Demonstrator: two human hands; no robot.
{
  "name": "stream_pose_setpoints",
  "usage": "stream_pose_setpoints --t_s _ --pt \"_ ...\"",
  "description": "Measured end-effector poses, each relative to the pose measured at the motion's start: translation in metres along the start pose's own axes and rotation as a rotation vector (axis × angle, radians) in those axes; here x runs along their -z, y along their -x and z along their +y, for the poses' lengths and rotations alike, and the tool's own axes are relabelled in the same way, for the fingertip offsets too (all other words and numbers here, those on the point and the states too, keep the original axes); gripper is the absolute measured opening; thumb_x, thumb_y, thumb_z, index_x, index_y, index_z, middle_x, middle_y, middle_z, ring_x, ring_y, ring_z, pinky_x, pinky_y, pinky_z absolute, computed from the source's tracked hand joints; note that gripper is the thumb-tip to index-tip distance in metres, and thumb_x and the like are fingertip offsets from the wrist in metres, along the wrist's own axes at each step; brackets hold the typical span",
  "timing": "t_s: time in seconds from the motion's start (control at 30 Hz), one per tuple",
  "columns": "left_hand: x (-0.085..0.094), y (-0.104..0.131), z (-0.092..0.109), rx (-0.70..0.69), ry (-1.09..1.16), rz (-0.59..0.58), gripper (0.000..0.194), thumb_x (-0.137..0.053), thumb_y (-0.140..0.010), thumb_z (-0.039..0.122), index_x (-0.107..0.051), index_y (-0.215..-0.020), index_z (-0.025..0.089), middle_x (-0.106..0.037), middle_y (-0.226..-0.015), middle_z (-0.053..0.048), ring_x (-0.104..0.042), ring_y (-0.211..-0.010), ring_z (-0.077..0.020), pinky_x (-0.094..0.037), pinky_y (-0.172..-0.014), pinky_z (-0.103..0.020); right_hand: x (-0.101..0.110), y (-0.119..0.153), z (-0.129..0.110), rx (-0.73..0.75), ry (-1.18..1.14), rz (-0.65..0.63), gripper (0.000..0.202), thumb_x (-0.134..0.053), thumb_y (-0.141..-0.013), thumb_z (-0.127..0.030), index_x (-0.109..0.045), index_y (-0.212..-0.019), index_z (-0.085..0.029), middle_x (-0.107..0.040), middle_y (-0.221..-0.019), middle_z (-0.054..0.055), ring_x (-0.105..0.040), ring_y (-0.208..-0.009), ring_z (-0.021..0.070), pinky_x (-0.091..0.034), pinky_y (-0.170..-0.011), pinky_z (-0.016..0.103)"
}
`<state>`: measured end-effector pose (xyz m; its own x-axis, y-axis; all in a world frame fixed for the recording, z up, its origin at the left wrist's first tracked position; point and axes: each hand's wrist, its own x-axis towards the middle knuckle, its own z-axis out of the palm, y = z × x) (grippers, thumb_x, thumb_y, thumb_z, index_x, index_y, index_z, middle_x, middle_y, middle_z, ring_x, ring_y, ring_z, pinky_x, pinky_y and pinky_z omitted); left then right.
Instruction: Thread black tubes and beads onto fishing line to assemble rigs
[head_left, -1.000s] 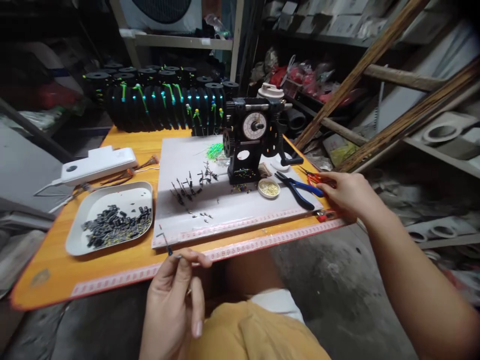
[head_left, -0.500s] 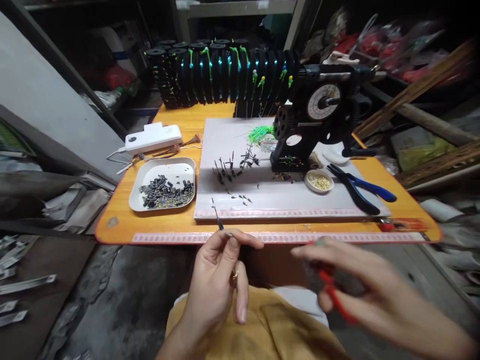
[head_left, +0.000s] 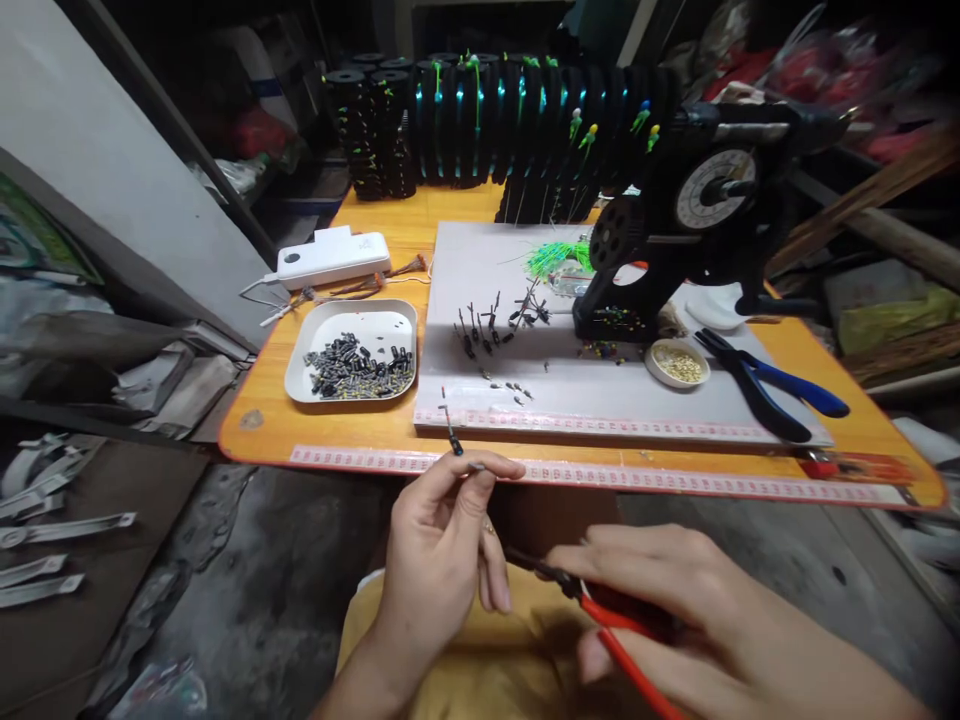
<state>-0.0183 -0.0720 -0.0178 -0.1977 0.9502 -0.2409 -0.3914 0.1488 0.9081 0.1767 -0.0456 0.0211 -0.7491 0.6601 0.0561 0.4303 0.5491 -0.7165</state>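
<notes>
My left hand (head_left: 439, 545) is closed in a pinch just in front of the table edge. Between thumb and forefinger it holds a small black part (head_left: 454, 443) with a thin stem, which points up and away from me; its lower end is hidden by the fingers. My right hand (head_left: 697, 590) is wrapped round red-handled pliers (head_left: 611, 612). Their dark jaws point left, below and near my left hand's lower fingers; whether they touch it I cannot tell. Beyond, several similar black parts (head_left: 486, 335) stand and lie on a grey board (head_left: 480, 265).
A white tray (head_left: 319, 322) of small black pieces stands left, below a white power bank (head_left: 334, 260). A black machine (head_left: 652, 245) carrying a row of spools (head_left: 510, 130) rises behind. Blue-and-black pliers (head_left: 761, 395) lie right of a gold-filled dish (head_left: 675, 384). Measuring tape (head_left: 600, 478) lines the front edge.
My view has turned, so the table things sit farther right or nearer. The pliers in my right hand have swung in and now point left at my left hand, which keeps its pinch.
</notes>
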Motion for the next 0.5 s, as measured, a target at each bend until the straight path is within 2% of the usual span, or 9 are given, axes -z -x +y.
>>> stream_pose_setpoints --t_s 0.1,0.27,0.4,0.5 --pt "-0.001 0.001 0.001 -0.012 -0.036 0.029 0.029 -0.073 -0.087 0.048 -0.074 -0.084 0.019 -0.049 -0.035 0.008 -0.051 -0.024 -0.0068 -0.033 -0.028 -0.009 -0.01 -0.003 -0.006 -0.005 -0.003 0.054 0.013 -0.061 -0.095 -0.025 -0.072 -0.102 -0.027 -0.079 -0.089 0.002 -0.075 -0.078 0.016 -0.06 -0.071 0.021" --pt "0.001 0.001 0.002 -0.019 -0.035 -0.035 0.03 -0.07 -0.088 0.049 -0.075 -0.086 0.019 -0.066 -0.052 0.002 -0.055 -0.026 -0.0065 -0.035 -0.028 -0.009 -0.017 -0.01 -0.007 0.005 -0.01 0.122 0.029 -0.05 -0.103 -0.044 -0.073 -0.096 -0.028 -0.079 -0.087 0.003 -0.075 -0.075 0.0156 -0.061 -0.071 0.021" --pt "0.001 0.0 0.004 -0.003 -0.024 -0.042 0.032 -0.072 -0.086 0.049 -0.074 -0.085 0.018 -0.073 -0.066 -0.002 -0.056 -0.026 -0.0067 -0.036 -0.026 -0.011 -0.016 -0.009 -0.005 0.013 -0.021 0.13 0.032 -0.049 -0.103 -0.045 -0.073 -0.093 -0.026 -0.078 -0.084 0.004 -0.075 -0.072 0.0156 -0.061 -0.069 0.021" --pt "-0.002 0.002 0.006 0.022 -0.004 -0.025 0.031 -0.074 -0.085 0.049 -0.074 -0.084 0.018 -0.071 -0.061 0.0 -0.055 -0.026 -0.0059 -0.035 -0.027 -0.009 -0.015 -0.012 -0.005 0.015 -0.024 0.132 0.031 -0.05 -0.103 -0.044 -0.074 -0.094 -0.026 -0.078 -0.085 0.005 -0.075 -0.073 0.0162 -0.061 -0.069 0.021"
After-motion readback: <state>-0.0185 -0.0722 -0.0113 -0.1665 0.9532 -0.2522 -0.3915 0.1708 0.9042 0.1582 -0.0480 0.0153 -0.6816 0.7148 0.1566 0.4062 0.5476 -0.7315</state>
